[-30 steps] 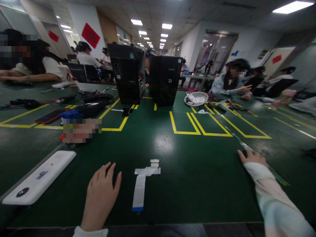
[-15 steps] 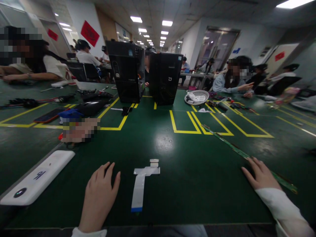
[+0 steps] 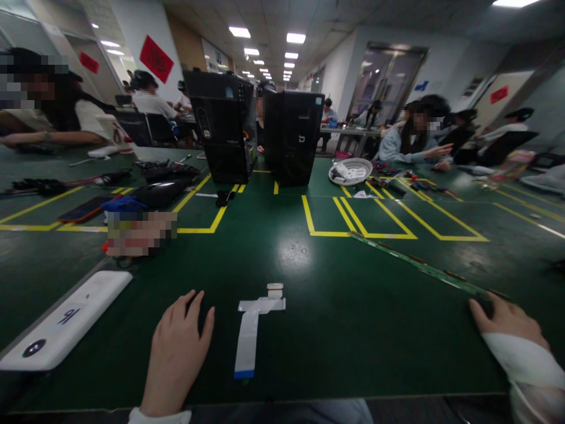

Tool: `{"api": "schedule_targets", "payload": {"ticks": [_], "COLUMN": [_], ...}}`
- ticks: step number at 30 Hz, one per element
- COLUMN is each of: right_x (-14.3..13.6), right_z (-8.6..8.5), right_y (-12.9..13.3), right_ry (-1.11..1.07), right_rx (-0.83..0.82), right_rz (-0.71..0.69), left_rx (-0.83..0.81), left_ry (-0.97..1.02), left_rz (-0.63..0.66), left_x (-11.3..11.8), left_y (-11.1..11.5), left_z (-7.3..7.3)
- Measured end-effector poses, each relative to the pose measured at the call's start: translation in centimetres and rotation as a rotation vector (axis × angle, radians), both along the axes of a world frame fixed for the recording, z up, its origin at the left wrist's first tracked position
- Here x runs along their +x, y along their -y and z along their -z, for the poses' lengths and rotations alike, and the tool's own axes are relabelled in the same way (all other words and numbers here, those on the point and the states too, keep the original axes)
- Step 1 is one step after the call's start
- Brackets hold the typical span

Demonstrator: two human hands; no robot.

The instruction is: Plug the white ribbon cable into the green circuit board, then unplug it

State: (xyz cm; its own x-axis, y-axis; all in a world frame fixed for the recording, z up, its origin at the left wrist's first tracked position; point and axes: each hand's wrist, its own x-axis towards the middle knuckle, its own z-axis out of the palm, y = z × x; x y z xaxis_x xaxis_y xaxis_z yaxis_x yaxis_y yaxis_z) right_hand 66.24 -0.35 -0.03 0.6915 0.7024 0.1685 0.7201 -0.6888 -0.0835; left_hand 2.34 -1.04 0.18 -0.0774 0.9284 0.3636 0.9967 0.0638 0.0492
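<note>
Fingers [image 3: 498, 300] of the right hand [image 3: 514, 323] meet the green circuit-board strip [image 3: 415, 264], grip unclear; the hand has shifted rightward, and the strip lies more crosswise on the yellow-taped bench [image 3: 353, 335]. The left hand [image 3: 179, 347] stays unclenched beside the white ribbon cable [image 3: 246, 344]. Beyond stand two black computer towers [image 3: 227, 138].

Rows of white ceiling panels [image 3: 295, 38] light an otherwise dim room, with a pale patch of glare [image 3: 295, 252] on the dark green surface [image 3: 353, 330], while wide-angle distortion stretches the outer edges, the far background looks soft, and mosaic blocks [image 3: 142, 234] hide several spots.
</note>
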Motion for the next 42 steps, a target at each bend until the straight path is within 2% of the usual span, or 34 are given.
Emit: {"api": "schedule_targets", "payload": {"ticks": [4,8,10,14,21,25,33,38,42], "right_x": [5.1,7.9,8.4,8.9,9.2,7.8,1.9,-3.1,-7.0], "right_z": [1.0,1.4,1.4,1.3,1.1,0.7,0.5,0.7,1.2], "right_y": [-1.6,-2.5,-2.7,-3.1,-3.5,-3.7,-5.5,-6.7,-7.4], "right_ry": [0.021,0.001,-0.008,0.03,-0.015,0.041,0.049,0.022,0.102], "right_rx": [-0.052,-0.044,-0.017,0.058,-0.014,-0.002,0.127,0.14,0.193], "right_rz": [-0.136,-0.216,-0.229,-0.146,-0.166,-0.248,-0.615,-0.68,-0.681], "left_rx": [-0.007,0.011,0.026,0.051,0.043,0.029,-0.005,-0.005,0.015], "left_ry": [-0.004,-0.012,-0.017,-0.021,-0.02,-0.014,-0.007,0.005,0.006], "left_rz": [-0.001,0.01,0.014,0.017,0.02,0.013,0.002,-0.004,0.01], "left_x": [0.0,0.0,0.0,0.0,0.0,0.0,0.0,0.1,0.1], "left_y": [0.1,0.0,0.0,-0.1,0.0,0.0,0.0,0.1,0.0], "left_z": [0.1,0.0,0.0,0.1,0.1,0.2,0.1,-0.1,-0.1]}}
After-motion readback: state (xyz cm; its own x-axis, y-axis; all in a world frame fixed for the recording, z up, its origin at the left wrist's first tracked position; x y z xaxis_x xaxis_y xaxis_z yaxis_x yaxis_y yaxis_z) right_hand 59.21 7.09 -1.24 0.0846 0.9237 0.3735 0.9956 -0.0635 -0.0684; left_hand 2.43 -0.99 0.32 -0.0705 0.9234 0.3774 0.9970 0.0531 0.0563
